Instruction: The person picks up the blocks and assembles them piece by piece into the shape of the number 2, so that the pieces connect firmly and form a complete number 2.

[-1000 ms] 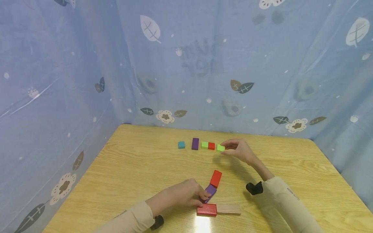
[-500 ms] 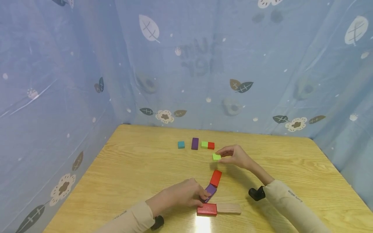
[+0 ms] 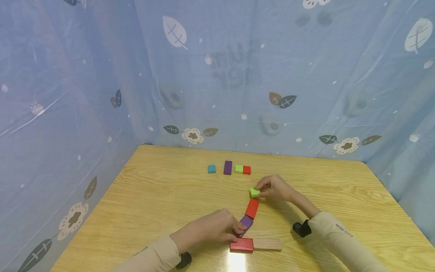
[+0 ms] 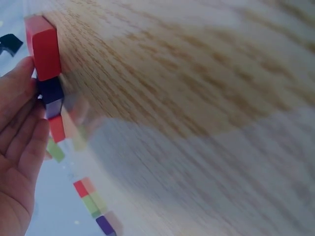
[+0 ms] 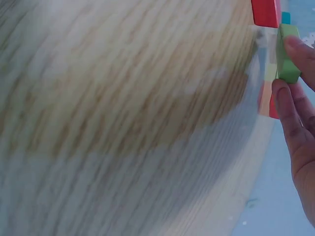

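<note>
My right hand [image 3: 276,187] pinches a light green block [image 3: 254,192] between thumb and fingers. It is close to the far end of a red block [image 3: 252,208]; the right wrist view also shows the green block [image 5: 287,54] in the fingertips. My left hand [image 3: 217,227] holds a purple block [image 3: 246,221], index finger over it and thumb by its near end. That purple block meets the red block at an angle. Nearer me, another red block [image 3: 241,245] lies end to end with a plain wooden block [image 3: 267,244], its far edge by the left thumb.
Toward the back of the wooden table [image 3: 163,189] lie a teal block [image 3: 212,169], a purple block [image 3: 228,167], and a green block [image 3: 239,169] touching a small red one [image 3: 246,170]. A blue patterned curtain [image 3: 204,75] stands behind the table and along its sides.
My right hand has brought the green block from the back row toward me, to the far end of the red block. The left hand has stayed on the purple block.
</note>
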`<state>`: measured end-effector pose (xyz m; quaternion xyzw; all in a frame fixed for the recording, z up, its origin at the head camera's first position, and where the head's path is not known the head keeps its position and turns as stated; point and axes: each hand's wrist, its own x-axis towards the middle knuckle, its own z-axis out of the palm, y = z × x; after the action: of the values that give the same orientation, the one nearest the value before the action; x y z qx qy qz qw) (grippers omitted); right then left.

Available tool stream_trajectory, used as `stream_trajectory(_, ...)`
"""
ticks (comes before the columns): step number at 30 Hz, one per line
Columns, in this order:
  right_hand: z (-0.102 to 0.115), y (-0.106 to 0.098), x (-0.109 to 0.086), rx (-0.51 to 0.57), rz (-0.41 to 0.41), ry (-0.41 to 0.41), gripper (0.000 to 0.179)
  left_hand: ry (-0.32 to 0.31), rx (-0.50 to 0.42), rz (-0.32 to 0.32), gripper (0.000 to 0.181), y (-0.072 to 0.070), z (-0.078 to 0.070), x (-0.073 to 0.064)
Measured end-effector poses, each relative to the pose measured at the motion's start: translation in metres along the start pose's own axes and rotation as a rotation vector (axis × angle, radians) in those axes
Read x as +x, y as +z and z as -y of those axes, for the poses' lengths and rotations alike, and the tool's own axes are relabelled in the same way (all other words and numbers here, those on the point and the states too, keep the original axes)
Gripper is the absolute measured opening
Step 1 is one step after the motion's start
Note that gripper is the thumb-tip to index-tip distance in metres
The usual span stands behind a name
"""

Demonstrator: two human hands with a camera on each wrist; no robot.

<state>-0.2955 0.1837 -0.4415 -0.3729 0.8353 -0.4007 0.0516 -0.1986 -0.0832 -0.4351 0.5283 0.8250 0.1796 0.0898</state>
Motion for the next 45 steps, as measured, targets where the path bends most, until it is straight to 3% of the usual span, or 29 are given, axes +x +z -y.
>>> stream_trajectory(12,0.001,0.005,-0.005,-0.04,-0.002,0.07,0.023,-0.014,-0.007,-0.011,0.022,0.001,0.001,0.0)
stream_trajectory(22,0.009,0.004,-0.009,-0.039,0.001,0.081,0.024,-0.021,-0.003,0.0,0.023,-0.003,-0.001,0.0)
stream_trajectory(35,0.001,0.005,-0.011,-0.061,0.005,0.09,0.028,-0.004,-0.003,-0.006,0.022,-0.002,0.002,0.002)
stream_trajectory(45,0.002,-0.007,-0.011,-0.089,0.079,0.086,0.036,0.01,-0.01,-0.012,0.023,0.0,0.001,0.0)
